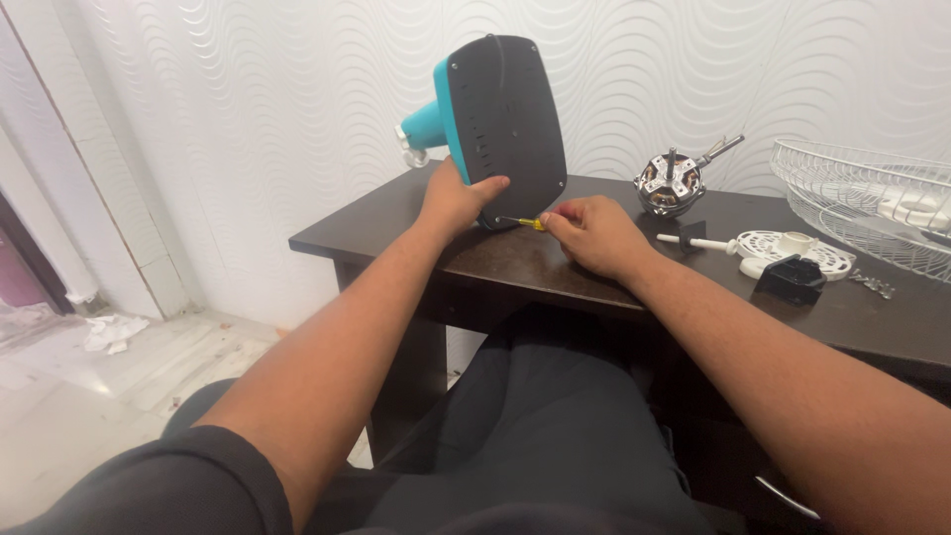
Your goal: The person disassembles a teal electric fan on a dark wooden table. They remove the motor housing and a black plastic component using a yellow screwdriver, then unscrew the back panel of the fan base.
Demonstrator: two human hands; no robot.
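The left hand point(458, 201) grips the upright fan base point(500, 124) steady while right hand point(594, 234) fingers pinch a screwdriver point(525, 223) against its lower edge.

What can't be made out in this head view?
- Screwdriver: only a yellow bit shows; the right hand covers the rest.
- Tip contact with the black and teal fan base: too small to tell.
- Base's front side: faces away from the camera.
- Wire fan guard: cut off by the right edge.
- Small screws by the black block: too small to count.
- Left hand: grips the base's lower edge; fingers behind it are hidden.
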